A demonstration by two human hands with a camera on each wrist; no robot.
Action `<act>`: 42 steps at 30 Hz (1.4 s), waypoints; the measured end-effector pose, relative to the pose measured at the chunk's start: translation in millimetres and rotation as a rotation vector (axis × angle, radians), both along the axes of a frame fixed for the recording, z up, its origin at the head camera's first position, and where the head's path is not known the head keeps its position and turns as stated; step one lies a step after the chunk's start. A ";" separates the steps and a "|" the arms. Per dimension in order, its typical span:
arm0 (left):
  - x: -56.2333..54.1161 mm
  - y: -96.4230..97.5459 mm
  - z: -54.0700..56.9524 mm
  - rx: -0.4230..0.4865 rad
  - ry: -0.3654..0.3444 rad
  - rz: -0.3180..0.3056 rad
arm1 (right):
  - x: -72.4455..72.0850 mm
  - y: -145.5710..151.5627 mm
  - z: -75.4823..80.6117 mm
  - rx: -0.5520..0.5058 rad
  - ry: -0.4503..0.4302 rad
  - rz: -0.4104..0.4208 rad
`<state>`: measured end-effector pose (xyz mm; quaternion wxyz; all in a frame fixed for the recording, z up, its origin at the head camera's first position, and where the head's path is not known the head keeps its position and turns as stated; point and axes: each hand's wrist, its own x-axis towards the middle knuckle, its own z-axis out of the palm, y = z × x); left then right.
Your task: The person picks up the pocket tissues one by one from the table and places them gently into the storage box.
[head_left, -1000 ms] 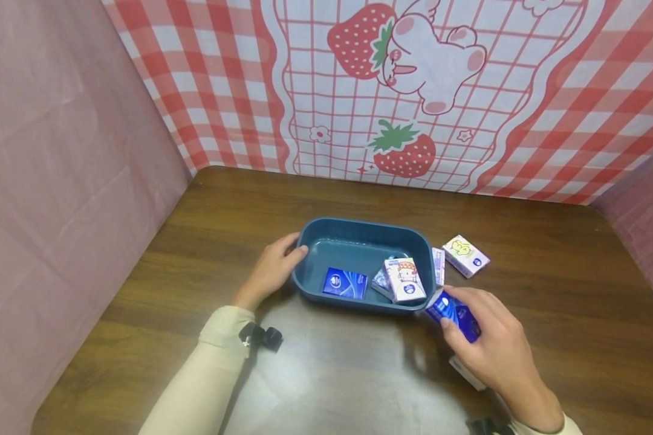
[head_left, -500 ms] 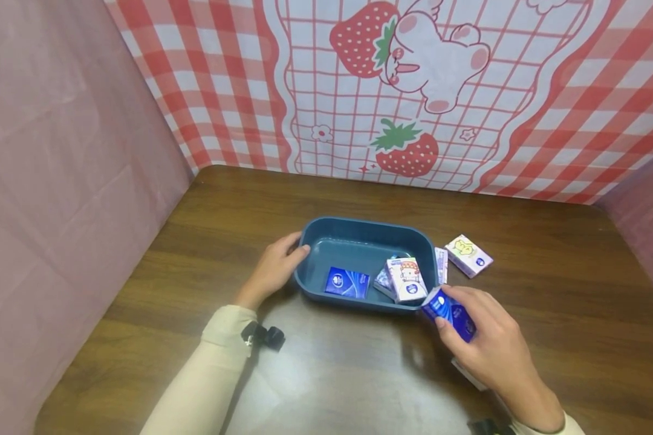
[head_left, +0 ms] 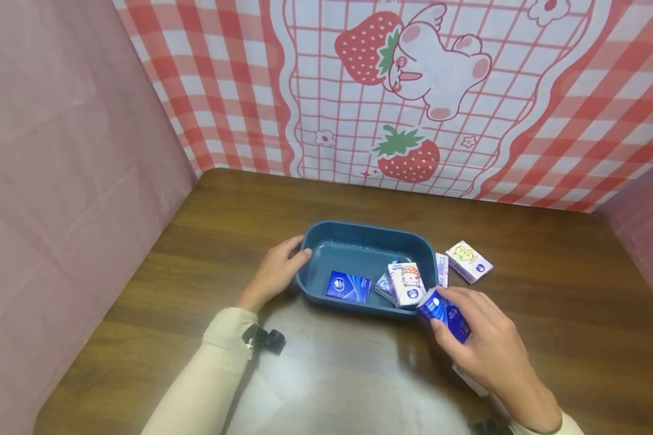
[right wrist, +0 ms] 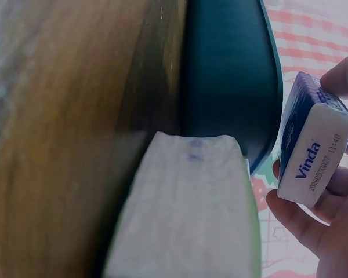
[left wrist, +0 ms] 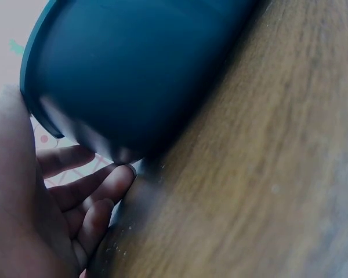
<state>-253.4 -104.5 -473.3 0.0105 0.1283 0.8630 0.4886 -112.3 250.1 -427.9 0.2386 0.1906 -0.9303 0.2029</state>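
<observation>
My left hand holds the left end of a dark teal plastic bin. Its thumb lies over the rim and its fingers are against the outer wall, as the left wrist view shows. Beyond the bin's near right corner, my right hand grips a blue tissue pack between thumb and fingers. The right wrist view shows this pack's white end, printed Vinda, raised beside the bin wall. Inside the bin lie another blue tissue pack and a white cartoon tissue pack, which partly covers a bluish pack.
To the right of the bin lies a white tissue pack with a yellow drawing. A purplish-white pack sits against the bin's right end. Partly hidden under my right hand is another white pack. A checked cloth hangs behind the wooden table.
My right hand has moved slightly left with the blue tissue pack, which now overlaps the bin's near right corner. The left hand keeps its hold on the bin.
</observation>
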 end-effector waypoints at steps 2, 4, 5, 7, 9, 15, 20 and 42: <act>0.7 0.1 0.4 0.000 -0.004 0.003 | -0.4 -0.6 0.4 0.004 -0.003 0.007; 1.1 0.0 0.9 0.004 -0.004 0.002 | -0.9 -1.2 1.1 0.011 -0.004 0.016; 1.2 -0.1 1.0 0.008 -0.002 0.001 | -1.4 -1.6 1.7 0.014 -0.005 0.020; 1.1 -0.4 1.4 0.012 -0.001 0.005 | -2.5 -2.5 2.9 0.023 -0.010 0.028; 0.9 -0.5 1.2 0.013 0.001 0.005 | -4.0 -3.1 4.2 0.031 -0.011 0.035; 0.0 0.0 0.5 0.004 0.009 0.009 | -9.7 -5.0 6.8 0.038 0.013 0.054; -1.2 0.4 -1.2 0.011 0.015 0.006 | -13.1 -7.1 7.1 0.039 0.026 0.067; -0.3 0.1 -2.9 0.007 0.031 0.004 | -21.6 -15.5 6.4 0.051 0.008 0.090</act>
